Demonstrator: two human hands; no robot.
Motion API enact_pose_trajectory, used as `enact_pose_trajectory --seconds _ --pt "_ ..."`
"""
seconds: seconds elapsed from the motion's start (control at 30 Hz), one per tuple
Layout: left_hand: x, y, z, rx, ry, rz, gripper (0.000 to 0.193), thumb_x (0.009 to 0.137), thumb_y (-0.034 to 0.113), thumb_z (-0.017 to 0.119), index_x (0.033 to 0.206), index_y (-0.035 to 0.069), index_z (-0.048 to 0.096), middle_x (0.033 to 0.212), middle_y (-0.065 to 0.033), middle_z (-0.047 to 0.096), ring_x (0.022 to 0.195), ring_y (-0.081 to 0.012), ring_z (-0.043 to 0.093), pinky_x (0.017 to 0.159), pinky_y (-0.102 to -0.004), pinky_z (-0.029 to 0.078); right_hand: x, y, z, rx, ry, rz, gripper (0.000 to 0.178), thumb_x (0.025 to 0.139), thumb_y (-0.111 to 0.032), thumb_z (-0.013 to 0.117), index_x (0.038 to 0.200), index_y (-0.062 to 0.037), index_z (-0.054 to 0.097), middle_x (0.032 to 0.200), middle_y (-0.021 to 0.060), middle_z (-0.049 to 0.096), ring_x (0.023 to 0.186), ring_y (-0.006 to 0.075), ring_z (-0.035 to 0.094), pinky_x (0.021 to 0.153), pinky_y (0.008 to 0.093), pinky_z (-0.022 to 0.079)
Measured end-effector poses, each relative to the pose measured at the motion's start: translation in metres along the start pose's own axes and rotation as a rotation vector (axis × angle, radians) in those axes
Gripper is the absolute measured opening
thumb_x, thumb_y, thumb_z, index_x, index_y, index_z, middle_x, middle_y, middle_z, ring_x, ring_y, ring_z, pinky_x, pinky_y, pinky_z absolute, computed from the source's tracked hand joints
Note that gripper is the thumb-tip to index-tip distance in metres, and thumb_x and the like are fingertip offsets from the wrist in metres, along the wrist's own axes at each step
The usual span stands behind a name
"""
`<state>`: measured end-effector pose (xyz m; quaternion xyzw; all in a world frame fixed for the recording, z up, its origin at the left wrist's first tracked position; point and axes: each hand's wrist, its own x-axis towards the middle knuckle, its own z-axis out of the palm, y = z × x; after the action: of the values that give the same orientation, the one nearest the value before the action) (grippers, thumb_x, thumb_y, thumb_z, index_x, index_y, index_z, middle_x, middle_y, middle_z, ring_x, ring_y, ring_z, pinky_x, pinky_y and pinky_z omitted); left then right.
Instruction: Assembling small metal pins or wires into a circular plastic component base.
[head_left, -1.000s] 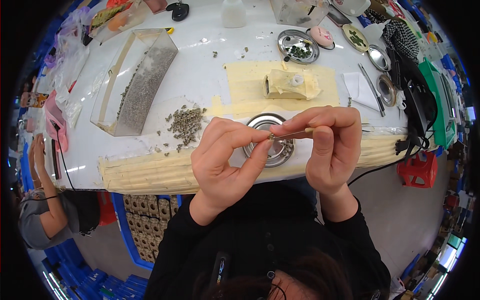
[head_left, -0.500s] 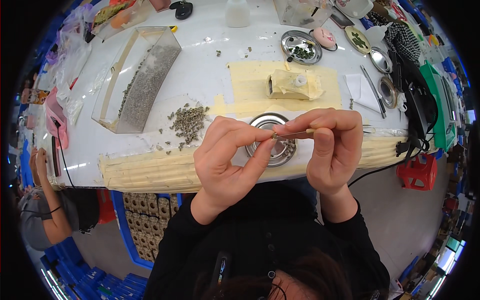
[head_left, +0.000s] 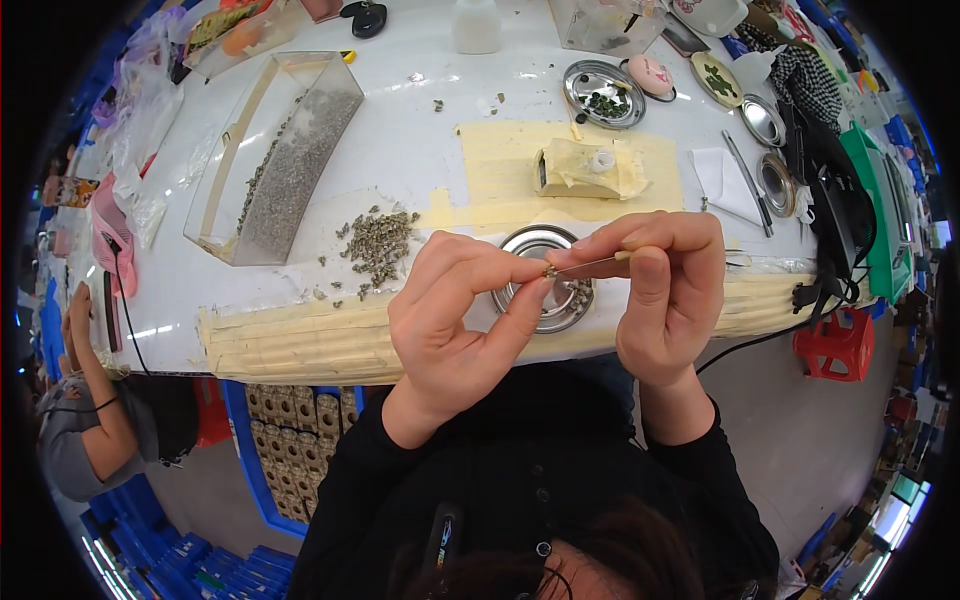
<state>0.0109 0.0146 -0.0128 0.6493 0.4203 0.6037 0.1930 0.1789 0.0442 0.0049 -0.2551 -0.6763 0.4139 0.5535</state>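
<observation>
Round metal dish [head_left: 530, 240] taken as landmark; both hands worked above its near part, hiding some of it. Left hand [head_left: 450, 315], over the dish's left side: thumb and index closed in a pinch on a small metallic piece [head_left: 549, 271], remaining fingers bent. The piece sits above the dish's middle; too small for detail. Right hand [head_left: 675, 300], at the dish's right: thumb and fingers gripping the pale end of a thin, straight tool [head_left: 594, 267], its far tip running to the piece; exact contact cannot be told. Small grey bits lie at the dish's right inner edge, partly covered. Left of the dish, a loose heap of small grey-green parts [head_left: 376, 248] on the table; farther left, a clear box [head_left: 232, 160] with many more grey bits inside. Beyond the dish, a tape-wrapped block [head_left: 572, 175] with a white nub on top, set on yellowish sheeting [head_left: 490, 155]. Past that, a metal plate [head_left: 588, 78] bearing dark green pieces. Right of the dish, a folded white cloth or paper [head_left: 715, 190] with a slim dark-handled tool [head_left: 748, 185] alongside, then an open round tin [head_left: 775, 182].
</observation>
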Motion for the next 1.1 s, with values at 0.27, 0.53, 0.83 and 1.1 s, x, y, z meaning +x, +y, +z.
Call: enact_pose_trajectory --seconds 0.27,0.53,0.83,1.1 --pt "-0.001 0.0 0.0 0.009 0.003 0.01 0.019 0.071 -0.006 0.077 0.088 0.001 0.072 0.079 -0.0078 0.067 0.071 -0.0197 0.06 0.062 -0.0283 0.045 0.005 -0.004 -0.007 0.091 0.11 0.116 0.022 0.107 -0.019 0.035 0.105 0.0021 0.04 0.094 0.0187 0.062 0.079 0.0255 0.071 0.072 0.0339 0.063" --pt "-0.001 -0.001 0.002 0.069 0.036 0.084 0.021 0.071 -0.007 0.078 0.089 0.001 0.072 0.081 -0.0069 0.067 0.071 -0.02 0.058 0.062 -0.0291 0.043 0.033 0.011 -0.031 -0.657 0.275 -0.194 0.007 0.093 -0.003 0.064 0.091 0.0015 0.059 0.084 0.0082 0.065 0.071 0.0169 0.064 0.065 0.027 0.053" --pt "-0.004 -0.002 0.001 0.054 0.06 0.063 0.022 0.07 -0.007 0.078 0.09 0.001 0.072 0.083 -0.0065 0.067 0.072 -0.0197 0.058 0.064 -0.0294 0.044 0.041 0.019 -0.028 -1.006 0.147 -0.291 0.011 0.088 -0.007 0.068 0.095 -0.0008 0.064 0.084 0.0099 0.064 0.075 0.0273 0.057 0.067 0.0362 0.045" --pt "-0.004 -0.001 0.001 0.104 0.063 0.118 0.027 0.069 -0.006 0.079 0.093 0.003 0.073 0.085 -0.0048 0.067 0.074 -0.0189 0.058 0.064 -0.029 0.044 0.003 -0.012 0.001 -0.282 -0.084 0.18 0.004 0.086 -0.006 0.07 0.087 -0.0021 0.069 0.077 0.007 0.063 0.068 0.0197 0.055 0.061 0.0302 0.043"
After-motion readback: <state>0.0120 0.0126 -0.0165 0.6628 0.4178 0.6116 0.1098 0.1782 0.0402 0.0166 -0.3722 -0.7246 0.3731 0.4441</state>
